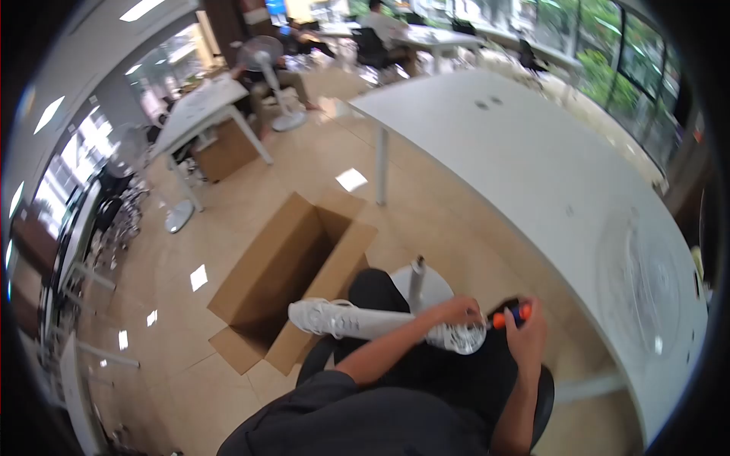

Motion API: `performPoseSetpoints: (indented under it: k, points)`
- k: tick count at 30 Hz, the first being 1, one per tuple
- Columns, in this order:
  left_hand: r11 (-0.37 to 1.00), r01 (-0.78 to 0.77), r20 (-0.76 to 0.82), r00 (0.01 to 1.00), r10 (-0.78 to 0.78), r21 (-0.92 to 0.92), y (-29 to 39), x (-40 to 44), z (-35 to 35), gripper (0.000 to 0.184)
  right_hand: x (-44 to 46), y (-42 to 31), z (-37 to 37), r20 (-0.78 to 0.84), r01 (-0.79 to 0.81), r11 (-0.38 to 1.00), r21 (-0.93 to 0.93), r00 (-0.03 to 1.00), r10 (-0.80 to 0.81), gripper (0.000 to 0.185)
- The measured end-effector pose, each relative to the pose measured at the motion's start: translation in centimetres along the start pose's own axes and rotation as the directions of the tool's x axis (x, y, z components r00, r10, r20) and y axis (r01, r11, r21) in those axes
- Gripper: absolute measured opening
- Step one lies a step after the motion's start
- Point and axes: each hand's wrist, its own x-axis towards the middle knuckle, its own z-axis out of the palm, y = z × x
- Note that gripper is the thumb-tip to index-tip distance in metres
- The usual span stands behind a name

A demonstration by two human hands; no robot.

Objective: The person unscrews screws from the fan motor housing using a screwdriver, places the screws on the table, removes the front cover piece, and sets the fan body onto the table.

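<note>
A white fan body lies across my lap, with a long neck, a bundled white cord at its left end and a round slotted housing at its right end. My left hand is closed on the housing end, its fingers curled near the rim. My right hand grips an orange-and-dark screwdriver, pointed toward the housing. Its tip is too small to make out. Just beyond my lap stands a white round fan base with a short upright metal pole.
An open cardboard box sits on the floor to my left front. A long white table curves along my right, with clear plastic wrap on it. Farther off are a standing fan, another table and seated people.
</note>
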Motion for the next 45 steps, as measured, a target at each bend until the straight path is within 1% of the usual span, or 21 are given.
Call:
performPoseSetpoints:
  k: [1,2,3,5,6,7,8,9,11,14,18,21,23,25,30,32,36,38,41,43,45]
  points:
    - [0.998,0.049,0.053,0.997,-0.047,-0.03,0.2,-0.1,-0.3,0.019,0.0,0.3,0.1,-0.004,-0.003,1.0,-0.021,1.0,0.003,0.035]
    - [0.998,-0.057,0.033,0.998,0.057,0.006,-2.0,0.1,0.3,0.018,-0.1,0.6,0.3,-0.035,0.013,1.0,-0.001,0.999,-0.013,0.04]
    - [0.998,0.061,-0.058,0.996,-0.063,-0.026,-1.1,-0.2,0.8,0.019,0.1,-0.3,-0.4,0.027,-0.048,0.999,0.026,0.999,0.047,0.042]
    - [0.969,0.232,0.052,0.97,-0.236,0.087,1.7,0.4,-0.4,0.025,0.0,0.2,-0.6,0.043,-0.046,0.997,0.054,0.998,0.043,0.043]
    - [0.971,0.236,-0.004,0.972,-0.237,-0.027,0.4,0.1,0.2,0.034,0.0,0.6,-0.5,0.047,-0.017,0.997,0.075,0.999,0.013,0.043]
    - [0.952,0.293,0.034,0.956,-0.291,-0.084,0.8,0.1,-0.2,0.042,0.1,0.8,-0.4,0.068,-0.042,0.996,0.076,0.997,0.037,0.042]
    - [0.977,0.213,0.009,0.977,-0.213,-0.012,0.1,0.3,-0.1,0.038,-0.1,1.0,-0.3,0.094,-0.061,0.994,0.087,0.994,0.052,0.042]
    - [0.977,0.214,0.041,0.976,-0.213,-0.023,0.3,0.5,-0.2,0.038,-0.1,1.0,-0.3,0.085,-0.091,0.993,0.077,0.993,0.084,0.042]
    - [0.944,0.288,0.098,0.947,-0.305,0.159,0.8,0.8,-0.7,0.032,0.0,0.7,-0.5,0.113,-0.132,0.985,0.111,0.986,0.119,0.039]
    - [0.926,0.371,0.114,0.919,-0.377,0.077,1.9,1.0,-0.8,0.027,0.0,0.3,-0.8,0.056,-0.138,0.99,0.031,0.989,0.136,0.037]
    - [0.936,0.349,0.107,0.93,-0.352,0.046,2.7,1.2,-0.8,0.027,-0.1,0.6,-0.9,0.045,-0.246,0.969,0.004,0.968,0.246,0.037]
    - [0.939,0.344,0.098,0.934,-0.344,0.018,3.0,1.2,-0.7,0.027,-0.3,1.1,-0.9,0.056,-0.242,0.966,0.088,0.97,0.238,0.038]
    - [0.951,0.308,0.107,0.945,-0.31,0.038,3.1,1.2,-0.9,0.028,-0.6,1.7,-0.7,0.05,-0.172,0.96,0.219,0.985,0.165,0.039]
    - [0.925,0.379,0.13,0.916,-0.38,0.035,3.4,1.3,-1.0,0.031,-0.5,1.7,-0.7,0.058,-0.175,0.962,0.21,0.984,0.166,0.04]
    - [0.925,0.378,0.139,0.915,-0.379,0.029,3.6,1.2,-0.9,0.028,-0.3,2.4,0.2,0.045,-0.199,0.956,0.213,0.98,0.194,0.043]
    - [0.926,0.377,0.14,0.916,-0.376,0.021,3.6,1.2,-0.9,0.026,-0.3,2.8,0.8,-0.062,-0.132,0.933,0.334,0.985,0.161,0.044]
    - [0.964,0.264,0.144,0.953,-0.267,0.041,3.5,1.0,-0.9,0.022,-0.2,2.3,0.3,-0.104,-0.25,0.955,0.158,0.958,0.267,0.042]
    - [0.978,0.199,0.157,0.966,-0.207,0.064,3.2,0.9,-0.9,0.022,0.0,2.6,-0.3,-0.014,-0.277,0.958,0.075,0.96,0.279,0.039]
    - [0.984,0.177,0.185,0.967,-0.173,-0.005,3.2,1.0,-1.1,0.024,0.0,2.9,-0.8,0.056,-0.262,0.947,0.185,0.965,0.257,0.039]
    - [0.947,0.304,0.252,0.929,-0.272,-0.101,3.6,1.1,-1.3,0.028,-0.1,2.7,-0.7,0.017,-0.231,0.947,0.223,0.972,0.233,0.039]
    - [0.943,0.314,0.262,0.925,-0.277,-0.112,3.5,1.3,-1.5,0.029,-0.1,2.6,-0.6,-0.026,-0.2,0.945,0.26,0.977,0.214,0.039]
